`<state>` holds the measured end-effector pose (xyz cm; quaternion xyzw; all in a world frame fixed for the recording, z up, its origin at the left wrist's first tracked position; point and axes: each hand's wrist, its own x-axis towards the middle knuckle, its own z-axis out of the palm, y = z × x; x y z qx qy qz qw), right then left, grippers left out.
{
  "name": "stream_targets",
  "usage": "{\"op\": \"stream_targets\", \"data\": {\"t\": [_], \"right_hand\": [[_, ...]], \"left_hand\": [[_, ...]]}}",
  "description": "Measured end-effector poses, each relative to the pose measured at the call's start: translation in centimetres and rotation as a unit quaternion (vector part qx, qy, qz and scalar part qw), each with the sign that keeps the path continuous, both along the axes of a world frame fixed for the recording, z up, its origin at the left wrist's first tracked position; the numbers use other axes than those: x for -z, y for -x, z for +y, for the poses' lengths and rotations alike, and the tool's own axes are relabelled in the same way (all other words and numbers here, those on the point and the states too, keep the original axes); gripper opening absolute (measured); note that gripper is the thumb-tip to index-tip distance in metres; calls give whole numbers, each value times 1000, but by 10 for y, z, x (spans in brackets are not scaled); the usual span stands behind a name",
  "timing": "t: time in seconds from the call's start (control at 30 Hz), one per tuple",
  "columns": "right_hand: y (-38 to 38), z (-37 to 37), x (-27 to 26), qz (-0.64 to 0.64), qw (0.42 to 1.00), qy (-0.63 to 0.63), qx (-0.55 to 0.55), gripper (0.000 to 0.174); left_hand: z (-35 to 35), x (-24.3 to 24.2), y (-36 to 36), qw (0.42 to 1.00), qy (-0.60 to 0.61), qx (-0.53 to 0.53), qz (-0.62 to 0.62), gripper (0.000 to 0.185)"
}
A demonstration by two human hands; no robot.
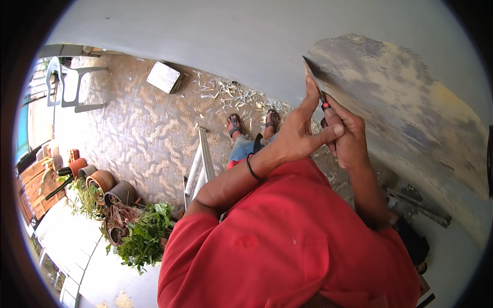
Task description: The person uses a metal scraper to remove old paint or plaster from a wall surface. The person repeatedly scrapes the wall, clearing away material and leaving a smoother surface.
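Note:
My right hand (348, 131) is closed around the dark handle of a putty knife (316, 81), whose blade points up and to the left close to the grey wall (246, 42). My left hand (308, 121) reaches across it, fingers along the blade and thumb extended over the right hand. Whether the blade touches the wall, I cannot tell. To the right of the knife, the wall has a large rough patch (408, 88) with mottled grey, cream and yellowish areas where paint is gone.
Paint flakes (231, 92) litter the tiled floor along the wall. A white square container (163, 77) stands there. A metal ladder (202, 161) is left of me, a plastic chair (71, 84) farther off. Potted plants (142, 227) stand lower left. Dark debris (420, 206) lies at right.

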<state>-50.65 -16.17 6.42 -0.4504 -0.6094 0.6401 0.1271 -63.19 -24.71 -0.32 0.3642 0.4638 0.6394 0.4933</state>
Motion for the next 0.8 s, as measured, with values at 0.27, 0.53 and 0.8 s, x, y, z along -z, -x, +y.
{"op": "stream_targets", "data": {"t": [0.27, 0.53, 0.8], "right_hand": [[-10, 0, -31, -15, 1000, 7, 11, 43], [-18, -15, -35, 3, 999, -17, 47, 43], [-11, -8, -47, -28, 998, -43, 20, 44]], "left_hand": [[5, 3, -7, 994, -61, -10, 88, 124], [1, -8, -6, 994, -87, 25, 60, 124], [2, -14, -10, 990, -112, -6, 90, 124]]}}
